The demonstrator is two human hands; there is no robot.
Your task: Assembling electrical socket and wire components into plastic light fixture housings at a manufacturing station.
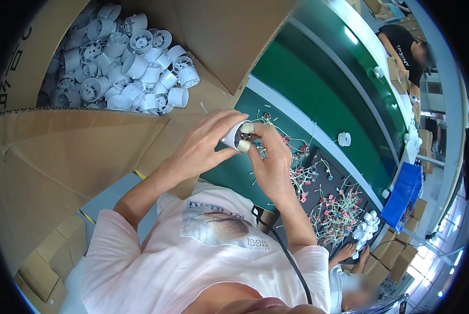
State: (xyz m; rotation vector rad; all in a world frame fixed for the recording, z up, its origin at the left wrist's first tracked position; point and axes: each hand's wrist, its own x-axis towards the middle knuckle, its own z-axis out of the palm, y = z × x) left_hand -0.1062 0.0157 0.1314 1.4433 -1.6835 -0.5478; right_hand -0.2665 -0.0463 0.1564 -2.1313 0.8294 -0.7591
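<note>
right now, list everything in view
Held cup: one, white, between hands
Loose cups: many, white, in box
Cardboard box: one, brown, upper left
Wired connectors: many, pale with red, right
Flat base: one, black, under connectors
Worktop: one, green, beneath hands
Conveyor belt: one, green, upper right
Round part: one, white, on belt
Bin: one, blue, far right
White pieces: several, white, lower right
Co-workers: two, black, white tops, right
Cartons: several, brown, lower corners
Cable: one, black, over shirt
Finger covers: two, yellowish, right fingertips
Shirt: one, white, lower middle
Left hand: one, around cup
Right hand: one, at cup's mouth
</note>
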